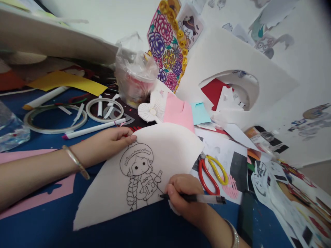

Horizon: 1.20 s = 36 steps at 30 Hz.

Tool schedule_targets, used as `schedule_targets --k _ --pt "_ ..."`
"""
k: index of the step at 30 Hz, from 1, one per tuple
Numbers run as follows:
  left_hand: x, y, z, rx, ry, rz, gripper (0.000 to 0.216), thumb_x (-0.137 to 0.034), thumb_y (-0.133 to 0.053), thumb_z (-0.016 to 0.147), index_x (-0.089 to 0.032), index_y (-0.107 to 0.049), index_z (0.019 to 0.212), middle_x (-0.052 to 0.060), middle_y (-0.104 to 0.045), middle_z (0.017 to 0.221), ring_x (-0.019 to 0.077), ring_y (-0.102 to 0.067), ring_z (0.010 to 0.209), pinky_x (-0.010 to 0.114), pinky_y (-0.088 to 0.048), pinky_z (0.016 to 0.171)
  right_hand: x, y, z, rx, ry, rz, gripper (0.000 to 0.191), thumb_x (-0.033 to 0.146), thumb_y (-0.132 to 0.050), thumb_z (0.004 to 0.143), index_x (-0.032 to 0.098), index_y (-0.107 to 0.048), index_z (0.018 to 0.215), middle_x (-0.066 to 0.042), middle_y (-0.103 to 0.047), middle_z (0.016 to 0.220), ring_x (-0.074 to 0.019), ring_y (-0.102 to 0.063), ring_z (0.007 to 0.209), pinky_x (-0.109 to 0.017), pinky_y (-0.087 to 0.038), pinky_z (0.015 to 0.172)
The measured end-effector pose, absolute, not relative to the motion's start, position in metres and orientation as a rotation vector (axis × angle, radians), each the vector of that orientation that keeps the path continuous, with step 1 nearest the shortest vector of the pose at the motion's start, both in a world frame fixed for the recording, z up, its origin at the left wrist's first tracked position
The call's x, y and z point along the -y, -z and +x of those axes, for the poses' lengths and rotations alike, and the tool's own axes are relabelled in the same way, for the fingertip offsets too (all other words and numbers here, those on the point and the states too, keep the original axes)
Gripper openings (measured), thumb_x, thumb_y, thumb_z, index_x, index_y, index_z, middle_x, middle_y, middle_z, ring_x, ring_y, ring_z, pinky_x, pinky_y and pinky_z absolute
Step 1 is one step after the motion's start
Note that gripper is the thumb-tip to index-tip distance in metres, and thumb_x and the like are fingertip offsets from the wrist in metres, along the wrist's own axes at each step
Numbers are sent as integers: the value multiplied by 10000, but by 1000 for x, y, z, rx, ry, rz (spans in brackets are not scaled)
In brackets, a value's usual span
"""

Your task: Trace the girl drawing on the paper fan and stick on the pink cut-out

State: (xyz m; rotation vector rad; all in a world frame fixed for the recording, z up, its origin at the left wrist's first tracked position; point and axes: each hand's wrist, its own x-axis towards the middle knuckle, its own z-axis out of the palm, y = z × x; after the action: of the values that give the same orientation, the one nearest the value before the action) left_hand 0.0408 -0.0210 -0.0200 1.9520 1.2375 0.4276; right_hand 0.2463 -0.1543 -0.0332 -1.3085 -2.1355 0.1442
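A white sheet [165, 151] lies on the blue table [144, 230], with a black line drawing of a girl in a hat [139, 175] on it. My right hand [184, 198] is closed round a black pen [204, 198], its tip at the drawing's lower right. My left hand [111, 141] rests on the sheet's upper left edge, fingers curled and pressing it flat. Each wrist wears a bangle.
Red and yellow scissors [210, 172] lie just right of the sheet. Two tape rings [104, 110], a white marker [94, 129] and a bagged cup [136, 81] sit behind my left hand. Paper scraps, a pink card [179, 113] and a flowered cut-out [168, 44] crowd the back and right.
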Motion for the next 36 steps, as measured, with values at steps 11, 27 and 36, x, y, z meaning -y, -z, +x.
schedule_targets --k 11,27,36 --pt "24 18 40 -1252 -412 1976 441 -594 -319 688 -198 -505 750 15 -556 725 168 -517 695 295 -399 645 155 33 245 2149 -128 -1300 324 158 -400 800 204 -293 498 27 -463 448 -82 -420 428 -230 -283 448" --pt "21 17 40 -1280 -342 1960 481 -638 -280 643 -204 -463 739 3 -502 684 175 -491 671 301 -379 611 155 36 247 2149 -103 -1241 315 177 -399 833 197 -404 518 21 -479 483 -89 -450 463 -218 -346 484" --pt "24 14 40 -1262 -362 1989 460 -611 -287 666 -197 -472 742 2 -493 698 158 -468 670 293 -371 632 154 36 248 2013 -317 -1261 354 163 -415 813 195 -332 470 18 -488 472 -80 -457 445 -209 -355 459"
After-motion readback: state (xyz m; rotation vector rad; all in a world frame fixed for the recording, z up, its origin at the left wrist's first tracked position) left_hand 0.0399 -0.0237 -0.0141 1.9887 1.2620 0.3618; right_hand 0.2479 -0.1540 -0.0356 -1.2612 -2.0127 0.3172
